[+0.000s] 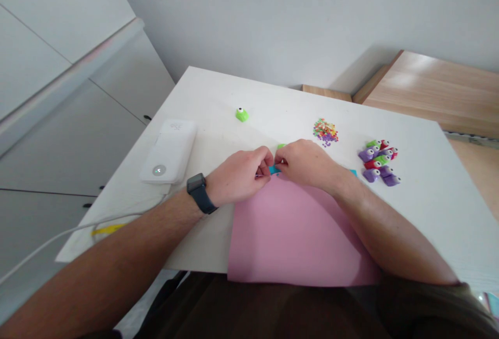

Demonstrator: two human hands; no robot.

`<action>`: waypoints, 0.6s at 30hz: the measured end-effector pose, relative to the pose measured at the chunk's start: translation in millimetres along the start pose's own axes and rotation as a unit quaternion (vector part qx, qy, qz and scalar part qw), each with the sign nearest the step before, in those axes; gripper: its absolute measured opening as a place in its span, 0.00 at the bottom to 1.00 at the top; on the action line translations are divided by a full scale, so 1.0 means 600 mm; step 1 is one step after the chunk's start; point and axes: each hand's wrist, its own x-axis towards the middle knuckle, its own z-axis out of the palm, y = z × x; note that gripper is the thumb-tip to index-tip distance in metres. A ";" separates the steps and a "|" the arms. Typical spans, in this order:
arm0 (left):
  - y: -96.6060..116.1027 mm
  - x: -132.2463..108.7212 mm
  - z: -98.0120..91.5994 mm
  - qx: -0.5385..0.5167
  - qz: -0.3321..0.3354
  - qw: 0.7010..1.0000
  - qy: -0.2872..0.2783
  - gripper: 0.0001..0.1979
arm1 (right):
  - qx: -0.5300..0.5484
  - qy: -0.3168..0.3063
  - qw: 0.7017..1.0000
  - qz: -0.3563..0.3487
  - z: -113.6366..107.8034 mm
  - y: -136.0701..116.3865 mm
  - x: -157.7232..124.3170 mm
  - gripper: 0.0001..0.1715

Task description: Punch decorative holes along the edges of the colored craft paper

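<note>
A large pink sheet lies at the table's front edge and hangs slightly over it. At its far edge, my left hand is closed, fingertips pinching a small blue piece that looks like a strip. From the right, my right hand pinches the same blue piece, its fingers bent close to the left ones. Most of the strip is covered by the hands; a blue corner shows beyond my right wrist. Just behind the fingertips a bit of a green object peeks out, mostly hidden.
A green one-eyed figure stands farther back. To the right are a pile of tiny coloured pieces and a cluster of eyed figures. At left lie a white device, its cable and a yellow item.
</note>
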 end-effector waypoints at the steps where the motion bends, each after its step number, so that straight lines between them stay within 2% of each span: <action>1: 0.000 0.000 0.000 -0.001 0.000 1.000 0.000 0.11 | 0.000 0.000 1.000 -0.001 0.000 0.000 0.000 0.15; 18: -0.003 0.002 0.002 0.005 0.002 1.000 0.002 0.11 | 0.001 0.007 1.000 -0.006 0.001 -0.006 -0.001 0.15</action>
